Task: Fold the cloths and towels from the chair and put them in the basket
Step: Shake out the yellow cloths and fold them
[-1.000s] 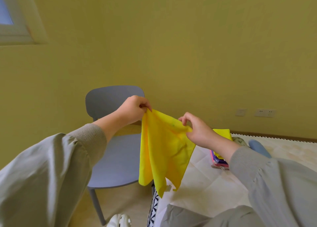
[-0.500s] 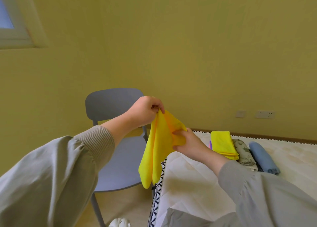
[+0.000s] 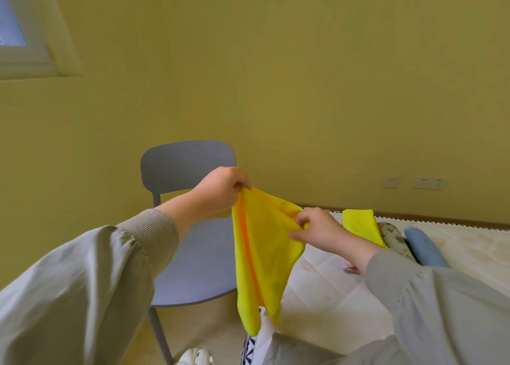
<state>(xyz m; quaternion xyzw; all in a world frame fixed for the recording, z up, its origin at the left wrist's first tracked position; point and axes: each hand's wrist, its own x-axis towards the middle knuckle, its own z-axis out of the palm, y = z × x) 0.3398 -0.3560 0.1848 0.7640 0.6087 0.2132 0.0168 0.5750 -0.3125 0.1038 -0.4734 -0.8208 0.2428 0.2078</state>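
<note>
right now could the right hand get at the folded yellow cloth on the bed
Probably yes: the folded yellow cloth lies on the bed just beyond the right hand, with nothing between them. But that hand is pinching the hanging yellow cloth, so it would have to let go first.

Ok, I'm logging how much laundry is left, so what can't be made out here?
Head view:
- Chair seat: partly covered by the left sleeve and the held yellow cloth, so leftover cloths cannot be ruled out.
- Pink-edged item: mostly behind the right hand and its wrist.
- White perforated object: cut off by the bottom edge.
</note>
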